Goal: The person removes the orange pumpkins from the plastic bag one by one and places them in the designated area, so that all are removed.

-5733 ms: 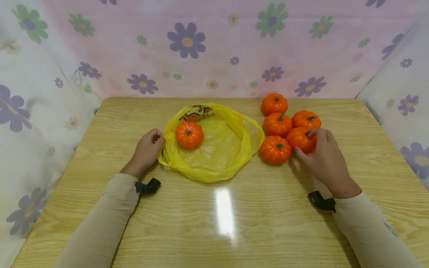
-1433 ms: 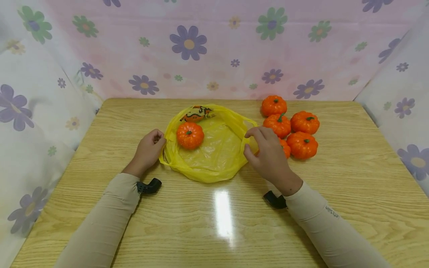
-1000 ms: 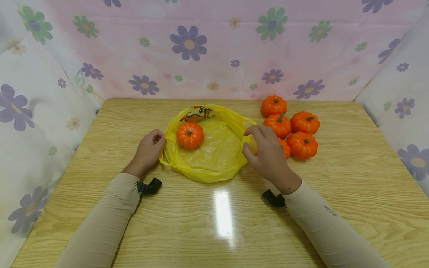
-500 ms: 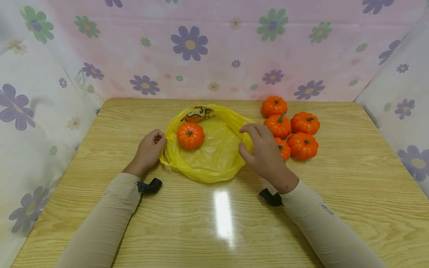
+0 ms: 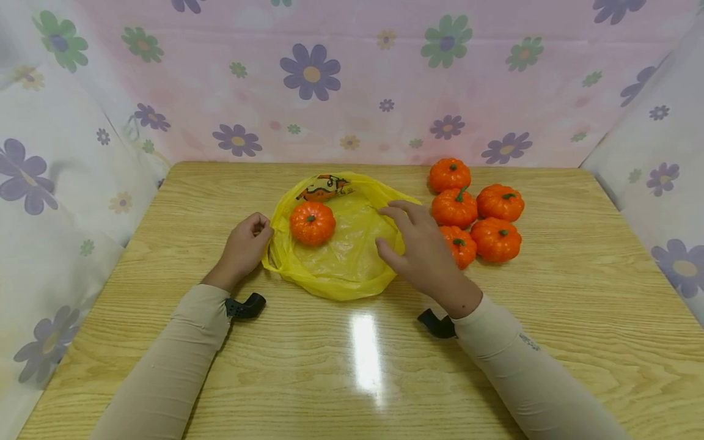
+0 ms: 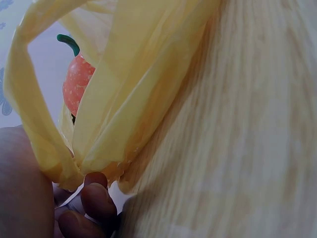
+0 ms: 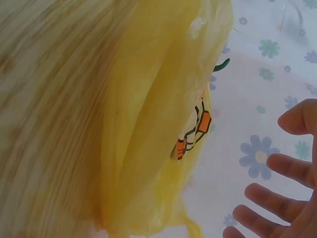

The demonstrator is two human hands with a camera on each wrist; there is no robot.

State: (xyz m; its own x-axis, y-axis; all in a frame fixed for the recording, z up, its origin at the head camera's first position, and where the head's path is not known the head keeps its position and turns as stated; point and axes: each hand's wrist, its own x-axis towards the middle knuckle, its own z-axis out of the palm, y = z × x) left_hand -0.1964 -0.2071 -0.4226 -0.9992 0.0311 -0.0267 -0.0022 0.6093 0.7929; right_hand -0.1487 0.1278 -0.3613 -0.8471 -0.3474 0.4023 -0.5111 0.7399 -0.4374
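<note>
A yellow plastic bag (image 5: 341, 289) lies on the table with its mouth spread wide and a cartoon print on its inner far side. One orange toy pumpkin (image 5: 312, 225) with a green stem sits inside, at the left. My left hand (image 5: 244, 244) pinches the bag's left edge near its handle; the left wrist view shows the gathered plastic (image 6: 124, 114) at the fingertips. Over the bag's right rim is my right hand (image 5: 423, 250), fingers apart and holding nothing. In the right wrist view its spread fingers (image 7: 277, 201) show beside the bag (image 7: 148, 124).
Several more orange pumpkins (image 5: 499, 239) stand in a cluster right of the bag, the nearest one (image 5: 459, 245) partly behind my right hand. A flowered cloth (image 5: 352, 79) hangs along the table's back edge. The wooden table (image 5: 308, 366) reflects a bright light in front.
My right hand has left the pumpkin cluster, come to the bag's right handle, and since moved left over the rim with fingers spreading. The front pumpkins shifted slightly. My left hand stays put.
</note>
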